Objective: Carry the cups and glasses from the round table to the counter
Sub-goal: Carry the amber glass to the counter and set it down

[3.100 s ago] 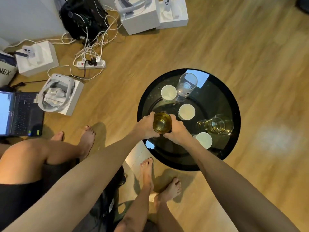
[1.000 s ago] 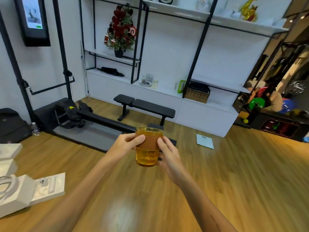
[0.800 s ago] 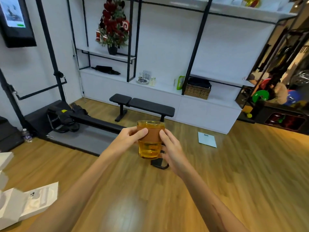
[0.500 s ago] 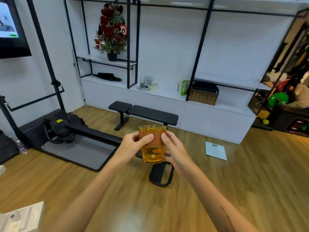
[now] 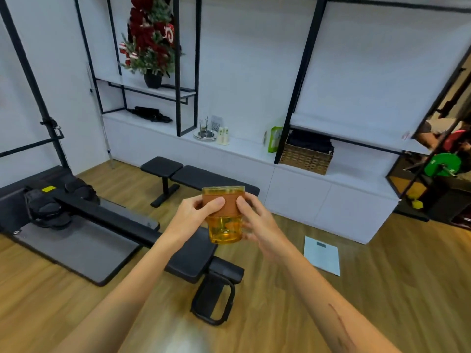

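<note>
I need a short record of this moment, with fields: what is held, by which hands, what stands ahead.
held: amber glass tumbler with brown sleeve, upright
left hand: grips the sleeve
right hand: grips the other side
ahead: long white counter beyond a black padded bench
on counter: woven brown basket
floor: wood planks
</note>
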